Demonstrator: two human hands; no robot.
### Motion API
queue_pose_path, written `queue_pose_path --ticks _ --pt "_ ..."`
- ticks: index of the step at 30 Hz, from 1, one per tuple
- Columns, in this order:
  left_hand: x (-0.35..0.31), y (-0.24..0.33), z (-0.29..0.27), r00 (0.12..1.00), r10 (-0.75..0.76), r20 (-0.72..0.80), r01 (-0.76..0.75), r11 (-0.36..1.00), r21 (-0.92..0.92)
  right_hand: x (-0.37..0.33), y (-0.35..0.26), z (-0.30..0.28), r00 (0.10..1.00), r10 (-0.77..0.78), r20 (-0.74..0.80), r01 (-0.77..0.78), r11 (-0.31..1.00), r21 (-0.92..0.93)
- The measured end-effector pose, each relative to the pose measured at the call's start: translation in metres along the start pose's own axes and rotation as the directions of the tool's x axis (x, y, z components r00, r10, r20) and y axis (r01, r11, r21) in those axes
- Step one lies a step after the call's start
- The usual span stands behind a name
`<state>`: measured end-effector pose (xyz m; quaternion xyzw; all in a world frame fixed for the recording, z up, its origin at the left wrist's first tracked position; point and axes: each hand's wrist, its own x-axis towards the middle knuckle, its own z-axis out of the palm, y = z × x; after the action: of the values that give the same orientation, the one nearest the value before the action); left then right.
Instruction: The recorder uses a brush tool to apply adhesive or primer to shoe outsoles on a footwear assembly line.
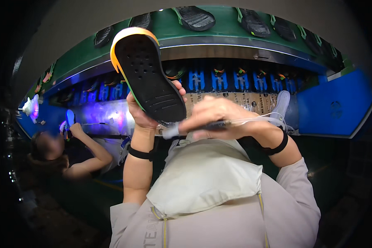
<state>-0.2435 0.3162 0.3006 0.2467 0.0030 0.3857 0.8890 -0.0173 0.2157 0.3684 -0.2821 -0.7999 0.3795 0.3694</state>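
Note:
My left hand (139, 112) is closed round a shoe piece (146, 78) with a black underside and an orange and green edge. Its underside faces me, with small round holes at the upper end and grooves toward the lower end. In my right hand (219, 115), a brush (170, 131) with a pale tip and a thin clear tube is gripped. The brush tip is just below the shoe piece's lower end; whether they touch I cannot tell. Motion smears the right fingers somewhat.
A green conveyor belt (227, 29) carries several black shoe pieces with green straps. Below it runs a rack of blue holders (219, 80). A pale sole-shaped thing (282, 103) stands by my right forearm. At left, a co-worker's hand (76, 130) works near a blue-lit piece.

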Motion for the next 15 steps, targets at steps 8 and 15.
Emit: queue_pose_path --ticks 8,15 --pt "0.01 0.033 0.006 0.99 -0.144 -0.008 0.14 0.945 0.296 0.013 -0.008 -0.004 0.993 0.037 0.112 -0.038 0.999 0.003" --pt "0.02 0.049 0.014 0.964 -0.255 -0.082 0.266 0.874 0.406 0.019 -0.002 0.002 0.98 -0.036 0.196 0.076 0.977 -0.201"
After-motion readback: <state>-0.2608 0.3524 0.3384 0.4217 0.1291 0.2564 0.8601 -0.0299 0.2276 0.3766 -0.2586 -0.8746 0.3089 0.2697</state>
